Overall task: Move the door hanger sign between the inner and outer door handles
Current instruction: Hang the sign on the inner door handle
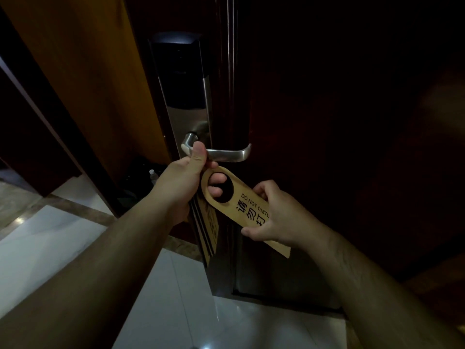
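A tan "DO NOT DISTURB" door hanger sign with a round hole near its top tilts just below the steel lever handle of the open door. My right hand grips the sign's lower part. My left hand pinches the sign's top rim, thumb by the handle, with two fingers showing through the hole. A second steel handle sticks out on the door's other face, under the dark lock plate. Another tan sign hangs lower, along the door's edge.
The dark wooden door fills the right side, its edge toward me. An orange-brown wall panel stands at left. White floor tiles with a brown border lie below. A small bottle sits on the floor beyond the door.
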`<action>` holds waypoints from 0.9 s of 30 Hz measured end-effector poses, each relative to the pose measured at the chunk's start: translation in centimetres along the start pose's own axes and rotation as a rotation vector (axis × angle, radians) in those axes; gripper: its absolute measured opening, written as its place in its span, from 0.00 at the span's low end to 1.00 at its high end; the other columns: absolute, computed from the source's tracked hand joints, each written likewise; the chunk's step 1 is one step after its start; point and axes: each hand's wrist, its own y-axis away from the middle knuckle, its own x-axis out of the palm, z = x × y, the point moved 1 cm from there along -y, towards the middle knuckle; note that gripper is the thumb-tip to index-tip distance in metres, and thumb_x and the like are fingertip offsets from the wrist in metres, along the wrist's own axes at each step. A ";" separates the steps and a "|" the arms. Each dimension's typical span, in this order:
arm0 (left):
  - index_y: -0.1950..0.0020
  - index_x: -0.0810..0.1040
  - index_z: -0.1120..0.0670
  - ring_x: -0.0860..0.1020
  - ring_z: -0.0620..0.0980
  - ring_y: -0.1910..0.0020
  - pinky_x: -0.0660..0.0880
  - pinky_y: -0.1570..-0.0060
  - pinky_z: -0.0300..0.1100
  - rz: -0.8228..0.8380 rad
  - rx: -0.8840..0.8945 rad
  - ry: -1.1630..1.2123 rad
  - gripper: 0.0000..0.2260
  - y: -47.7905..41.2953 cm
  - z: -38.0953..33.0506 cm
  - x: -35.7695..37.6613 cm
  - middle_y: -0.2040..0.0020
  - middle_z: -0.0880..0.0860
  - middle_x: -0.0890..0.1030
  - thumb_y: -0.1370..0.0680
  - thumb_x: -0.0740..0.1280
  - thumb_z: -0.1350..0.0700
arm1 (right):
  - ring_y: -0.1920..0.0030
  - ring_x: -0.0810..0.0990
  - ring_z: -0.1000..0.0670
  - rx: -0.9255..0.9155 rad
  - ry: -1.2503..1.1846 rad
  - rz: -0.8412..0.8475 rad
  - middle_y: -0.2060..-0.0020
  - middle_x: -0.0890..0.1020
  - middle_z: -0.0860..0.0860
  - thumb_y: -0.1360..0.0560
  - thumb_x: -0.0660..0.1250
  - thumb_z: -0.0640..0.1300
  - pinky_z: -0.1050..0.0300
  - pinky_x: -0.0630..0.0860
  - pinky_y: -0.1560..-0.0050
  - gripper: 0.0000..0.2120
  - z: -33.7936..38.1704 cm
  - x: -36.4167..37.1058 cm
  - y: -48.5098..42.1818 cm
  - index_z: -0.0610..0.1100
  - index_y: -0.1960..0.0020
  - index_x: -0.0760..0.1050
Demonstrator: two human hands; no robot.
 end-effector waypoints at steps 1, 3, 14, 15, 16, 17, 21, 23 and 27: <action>0.45 0.77 0.58 0.81 0.48 0.68 0.79 0.67 0.40 -0.008 -0.006 -0.003 0.26 0.0 -0.1 0.0 0.60 0.55 0.84 0.23 0.59 0.35 | 0.52 0.76 0.60 -0.006 0.012 0.004 0.51 0.72 0.62 0.37 0.80 0.53 0.66 0.77 0.60 0.39 0.0 -0.2 0.1 0.55 0.34 0.61; 0.45 0.77 0.57 0.82 0.49 0.67 0.79 0.67 0.41 -0.015 -0.023 -0.011 0.26 0.1 -0.2 0.0 0.59 0.57 0.84 0.24 0.59 0.35 | 0.51 0.76 0.59 -0.014 0.019 0.020 0.49 0.72 0.62 0.37 0.80 0.53 0.65 0.78 0.58 0.38 -0.1 -0.5 0.2 0.56 0.35 0.61; 0.42 0.79 0.57 0.70 0.43 0.74 0.73 0.64 0.42 -0.038 0.018 -0.152 0.31 0.1 -0.3 -0.3 0.70 0.47 0.73 0.24 0.57 0.32 | 0.35 0.69 0.53 -0.034 -0.135 -0.105 0.36 0.69 0.57 0.37 0.80 0.53 0.56 0.75 0.41 0.40 -1.7 -2.6 1.6 0.58 0.33 0.60; 0.41 0.79 0.56 0.69 0.43 0.74 0.73 0.62 0.43 -0.046 0.020 -0.164 0.30 0.2 -0.4 -0.3 0.71 0.46 0.72 0.24 0.57 0.32 | 0.34 0.69 0.53 -0.048 -0.171 -0.122 0.35 0.69 0.56 0.37 0.79 0.53 0.56 0.74 0.40 0.40 -1.7 -2.6 1.5 0.58 0.33 0.60; 0.40 0.80 0.55 0.69 0.43 0.74 0.74 0.61 0.43 -0.055 0.022 -0.178 0.29 0.3 -0.5 -0.3 0.72 0.46 0.72 0.23 0.57 0.33 | 0.33 0.69 0.53 -0.059 -0.201 -0.134 0.35 0.69 0.57 0.37 0.79 0.53 0.57 0.73 0.40 0.40 -1.6 -2.6 1.5 0.58 0.33 0.60; 0.40 0.80 0.54 0.70 0.42 0.75 0.74 0.61 0.43 -0.065 0.022 -0.193 0.28 0.4 -0.6 -0.3 0.72 0.45 0.71 0.23 0.57 0.33 | 0.33 0.69 0.53 -0.065 -0.224 -0.144 0.35 0.69 0.57 0.37 0.79 0.53 0.59 0.72 0.41 0.40 -1.6 -2.6 1.4 0.59 0.33 0.60; 0.41 0.78 0.55 0.71 0.44 0.73 0.74 0.64 0.41 -0.127 0.038 -0.258 0.25 0.7 -1.0 -0.3 0.70 0.47 0.72 0.23 0.58 0.36 | 0.33 0.69 0.53 -0.075 -0.284 -0.192 0.33 0.68 0.57 0.37 0.78 0.54 0.54 0.74 0.38 0.41 -1.3 -2.4 0.9 0.63 0.32 0.57; 0.42 0.77 0.55 0.73 0.46 0.69 0.74 0.65 0.41 -0.150 0.073 -0.329 0.25 0.7 -1.2 -0.3 0.66 0.50 0.73 0.22 0.56 0.37 | 0.34 0.69 0.55 -0.075 -0.314 -0.191 0.36 0.69 0.60 0.34 0.78 0.52 0.58 0.73 0.42 0.42 -1.0 -2.3 0.8 0.65 0.31 0.56; 0.45 0.78 0.54 0.75 0.47 0.65 0.74 0.67 0.38 -0.148 0.115 -0.452 0.25 0.7 -1.1 -0.4 0.63 0.52 0.74 0.21 0.53 0.36 | 0.34 0.71 0.54 -0.057 -0.348 -0.130 0.39 0.70 0.64 0.35 0.78 0.53 0.52 0.76 0.40 0.44 -0.8 -1.7 0.5 0.71 0.30 0.54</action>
